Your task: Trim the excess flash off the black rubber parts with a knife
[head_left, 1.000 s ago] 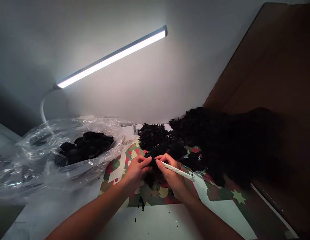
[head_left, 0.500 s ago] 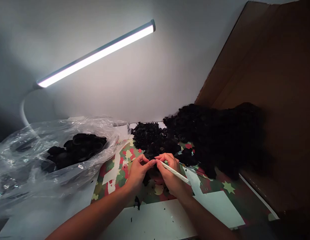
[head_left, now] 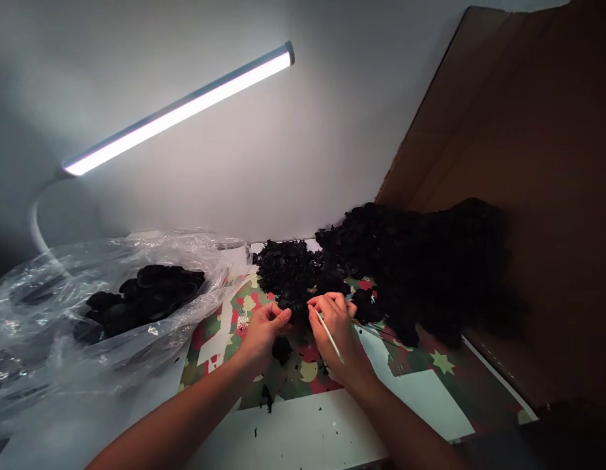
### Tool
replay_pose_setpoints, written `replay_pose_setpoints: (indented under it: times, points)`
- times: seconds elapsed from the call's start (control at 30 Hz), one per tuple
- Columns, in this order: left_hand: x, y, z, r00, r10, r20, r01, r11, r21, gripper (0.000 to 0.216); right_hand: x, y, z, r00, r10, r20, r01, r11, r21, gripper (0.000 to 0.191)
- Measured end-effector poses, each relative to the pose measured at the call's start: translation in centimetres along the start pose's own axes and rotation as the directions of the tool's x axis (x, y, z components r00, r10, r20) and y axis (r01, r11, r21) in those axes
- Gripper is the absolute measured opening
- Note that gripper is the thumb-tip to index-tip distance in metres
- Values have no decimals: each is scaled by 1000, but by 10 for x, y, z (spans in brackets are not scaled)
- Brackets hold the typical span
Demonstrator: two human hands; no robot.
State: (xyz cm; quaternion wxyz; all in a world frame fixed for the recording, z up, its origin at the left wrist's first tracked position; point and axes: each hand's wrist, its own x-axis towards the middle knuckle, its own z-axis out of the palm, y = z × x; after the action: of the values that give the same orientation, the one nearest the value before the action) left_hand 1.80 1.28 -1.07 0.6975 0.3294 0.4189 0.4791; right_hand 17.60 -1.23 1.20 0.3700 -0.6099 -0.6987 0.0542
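My left hand (head_left: 264, 334) is closed, thumb against bent fingers, at the edge of a round black rubber-like piece (head_left: 293, 305). That piece blends into the dark pile behind it, so its outline is hard to follow. My right hand (head_left: 334, 329) is closed round a slim white pen-like stick (head_left: 331, 339), whose rear end slants down toward my wrist. The stick's front tip is hidden by my fingers. A small gap separates the two hands. Just beyond them lies a heap of small black scraps (head_left: 286, 264).
A large black pile (head_left: 420, 267) rises at right against a cardboard sheet (head_left: 528, 163). At left, a clear plastic bag (head_left: 224, 281) holds black rounded pieces (head_left: 160, 284). A lit tube lamp (head_left: 185, 111) hangs above. Patterned paper (head_left: 444, 363) covers the table, with loose black crumbs.
My hands, fingertips together before, have moved apart. The white stick has turned steeper in my right hand, and the black piece between the hands shows more. The whole view has shifted slightly.
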Motion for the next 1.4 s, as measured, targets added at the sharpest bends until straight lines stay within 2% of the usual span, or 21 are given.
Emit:
replay_pose_setpoints:
  times: [0.13,0.3,0.37,0.43,0.5,0.6,0.73,0.8,0.87,1.0,1.1,1.23,1.33,1.4]
  points:
    - [1,3,-3,1000,-22,17,23,999,-42,47,2,9,5,1000,-16,8,17,994,-111,19]
    - [-5,25,-8,998,39,51,-34,993,-110,48,12,37,-5,985,172,-27,-173,983,-56,19]
    - [-6,36,-11,993,8,116,8,991,-133,44,15,43,-9,982,190,0,-190,982,0,20]
    - [-7,41,-13,978,-72,194,102,984,-149,39,16,41,-11,983,174,57,-177,983,52,22]
    - [-5,43,-15,969,-122,214,154,978,-141,35,15,35,-10,981,151,119,-163,982,96,23]
    - [2,42,-19,989,-60,139,68,996,-58,33,15,24,-11,972,134,192,-186,941,284,24]
    - [11,45,-25,988,135,72,-143,983,118,35,26,12,-19,963,125,238,-244,781,575,24]
    - [14,47,-26,969,242,55,-249,940,234,37,33,6,-22,971,58,233,-192,771,607,22]
    - [14,48,-24,951,305,46,-305,906,292,36,39,1,-22,977,-54,205,-80,801,594,20]
    - [12,47,-19,947,311,76,-320,902,290,36,41,-7,-13,959,-251,129,139,816,561,12]
    - [10,47,-16,950,302,79,-312,912,265,40,40,-7,-7,951,-291,104,199,834,514,11]
    - [7,48,-16,957,276,88,-289,906,309,43,38,-4,-4,948,-296,115,211,858,468,9]
    - [7,47,-17,950,309,47,-305,887,346,47,35,-5,-3,944,-304,129,223,875,430,8]
    - [8,44,-17,945,325,37,-318,885,339,40,32,-8,0,942,-320,102,263,890,372,11]
